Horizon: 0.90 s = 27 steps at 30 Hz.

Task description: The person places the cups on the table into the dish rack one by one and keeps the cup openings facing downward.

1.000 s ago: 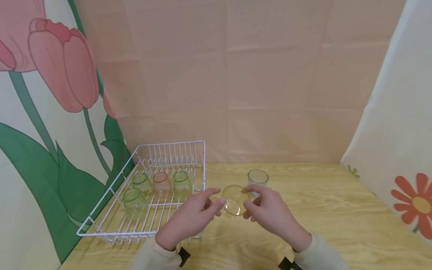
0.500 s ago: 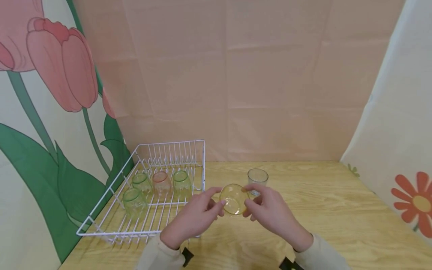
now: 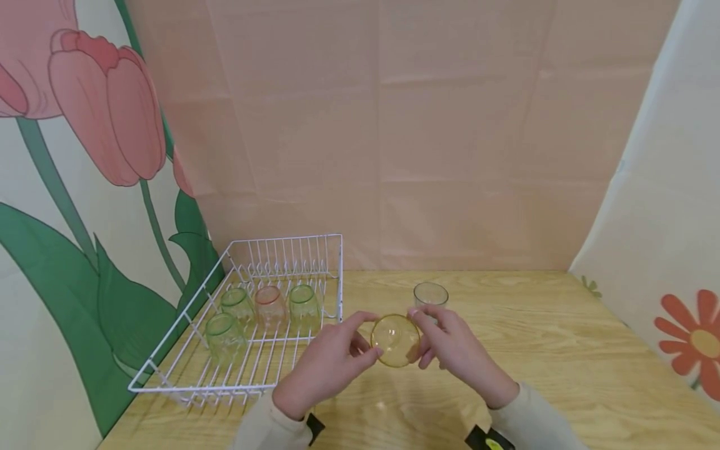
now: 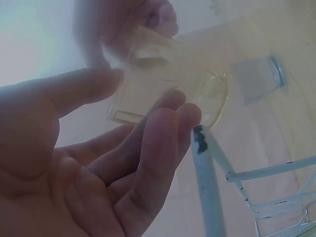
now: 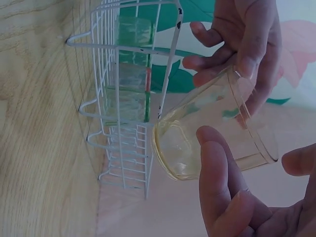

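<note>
A yellow-tinted clear drinking glass [image 3: 396, 342] is held above the table between both hands. My left hand [image 3: 336, 355] holds its left side, thumb at the near edge and index finger at the far edge. From the right, my right hand [image 3: 458, 350] grips it near the far right edge. Through the right wrist view the tapered glass [image 5: 190, 131] shows side-on, its thick rounded end towards the table. My right fingers [image 5: 215, 153] lie along its wall there. In the left wrist view, my left thumb [image 4: 94, 89] and fingers [image 4: 160, 128] lie about the glass.
On the left stands a white wire dish rack [image 3: 236, 392] holding several green glasses [image 3: 225, 337] and one pink glass [image 3: 270, 309]. A clear glass [image 3: 430, 292] with a dark rim stands on the wooden table [image 3: 517, 325] behind my right hand.
The yellow glass has tilted and come slightly nearer and to the right. My right thumb has shifted from its near right side up towards the far edge.
</note>
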### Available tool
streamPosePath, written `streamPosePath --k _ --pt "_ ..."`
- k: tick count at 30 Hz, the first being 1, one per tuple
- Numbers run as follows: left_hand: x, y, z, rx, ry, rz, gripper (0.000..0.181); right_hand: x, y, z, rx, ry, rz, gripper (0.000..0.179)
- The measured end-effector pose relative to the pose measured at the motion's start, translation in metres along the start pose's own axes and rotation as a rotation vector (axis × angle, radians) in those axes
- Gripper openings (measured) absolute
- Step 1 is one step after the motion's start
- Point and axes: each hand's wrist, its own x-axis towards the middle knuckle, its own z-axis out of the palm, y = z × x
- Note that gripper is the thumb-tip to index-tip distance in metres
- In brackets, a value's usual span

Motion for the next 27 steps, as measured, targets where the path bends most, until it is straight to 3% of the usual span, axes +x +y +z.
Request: streamPosePath --k 10,19,27 --pt "-0.0021 0.0031 0.0009 0.002 -0.005 0.032 0.041 0.0027 0.0053 -0.0011 -0.013 -0.036 0.0 0.062" --pt "-0.0007 0.0063 0.0016 0.023 0.02 -0.035 0.052 0.0008 0.0052 0.0004 -0.021 -0.063 -0.019 0.055" --pt "-0.0003 0.007 0.0014 0.056 0.037 -0.068 0.057 -0.0024 0.0021 0.0021 -0.046 -0.105 -0.033 0.06"
